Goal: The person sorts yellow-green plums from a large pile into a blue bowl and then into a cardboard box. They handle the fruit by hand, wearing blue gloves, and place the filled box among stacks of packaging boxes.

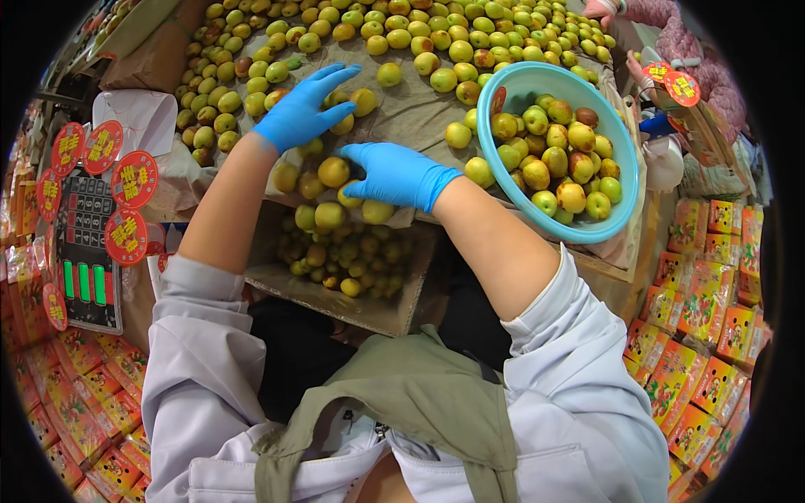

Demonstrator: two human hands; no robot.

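Note:
My left hand (306,112), in a blue glove, is spread palm-down over the cloth-covered table (415,116). A few yellow-green jujubes (363,101) lie against its fingers and thumb. My right hand (396,174), gloved alike, reaches in from the right with fingers apart, its fingertips beside a brownish jujube (333,171) and its thumb over another. Between and below the hands, several jujubes (329,215) cluster at the table's near edge. Beneath that edge stands an open cardboard box (377,312) holding many jujubes (351,287).
A light-blue plastic basin (619,223) of browner jujubes (555,160) stands on the right. Loose jujubes (434,38) cover the far table. At left is a scale with keypad (88,214) and round red stickers. Packaged red-yellow boxes (692,302) line both sides. Another person's pink sleeve (679,38) shows top right.

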